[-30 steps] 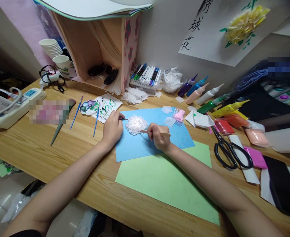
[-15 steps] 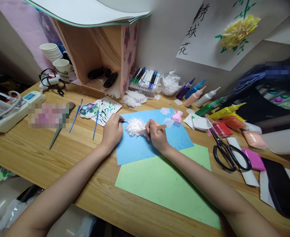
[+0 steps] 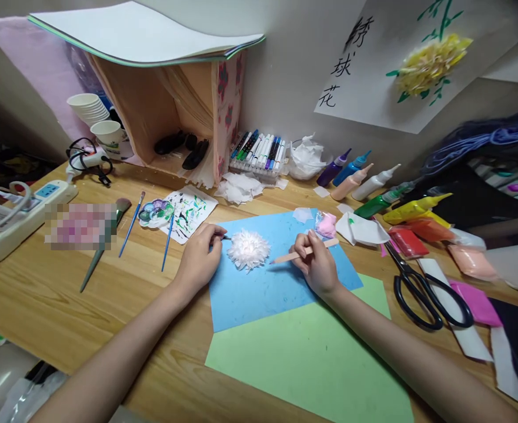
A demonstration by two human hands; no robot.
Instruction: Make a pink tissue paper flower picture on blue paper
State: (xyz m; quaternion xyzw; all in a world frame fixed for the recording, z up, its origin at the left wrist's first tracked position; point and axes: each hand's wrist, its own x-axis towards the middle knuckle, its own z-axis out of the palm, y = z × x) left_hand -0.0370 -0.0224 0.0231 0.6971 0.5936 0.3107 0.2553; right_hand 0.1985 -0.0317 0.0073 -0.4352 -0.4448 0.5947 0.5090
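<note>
A white tissue-paper flower (image 3: 249, 249) lies on a blue paper sheet (image 3: 263, 291) on the wooden table. My left hand (image 3: 200, 258) is closed at the flower's left edge, pinching a small dark piece that touches it. My right hand (image 3: 316, 264) is closed round a thin wooden stick (image 3: 291, 256); the stick's tip points left and stops just short of the flower's right side. A green paper sheet (image 3: 311, 358) lies partly under the blue one, nearer to me.
Black scissors (image 3: 426, 291), coloured clay packs (image 3: 461, 258) and paint bottles (image 3: 364, 182) lie to the right. A marker set (image 3: 261, 150), a paint palette (image 3: 155, 211), two blue brushes (image 3: 130, 223), a power strip (image 3: 16, 211) and paper cups (image 3: 93, 111) are at the back and left.
My right hand drew back to the right with the stick, whose tip left the flower. The left hand stayed at the flower's left edge. The view tilted slightly.
</note>
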